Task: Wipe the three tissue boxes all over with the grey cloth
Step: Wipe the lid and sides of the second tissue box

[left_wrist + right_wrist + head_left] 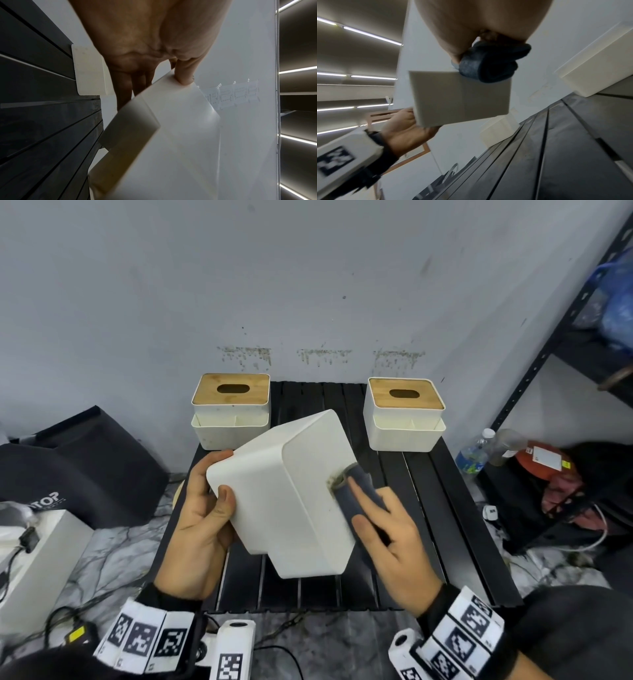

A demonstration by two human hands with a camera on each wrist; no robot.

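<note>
- The lifted tissue box (294, 491) sits mid-frame, long axis running upper right to lower left.
- The left hand (202, 525) grips its lower-left end.
- The right hand (394, 529), fingers straight, presses the grey cloth (356, 491) on its right side.

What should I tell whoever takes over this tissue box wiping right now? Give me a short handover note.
Left hand grips the lifted tissue box, tipped over above the black slatted table.
Right hand presses the grey cloth against that box's right side, where a dirty smear shows.
The other two boxes, left rear box and right rear box, stand upright at the back of the table with wooden lids on.
Done: wiping of the held box is under way.
Left: finish this box, then the two rear ones; whether those were wiped cannot be told.
</note>
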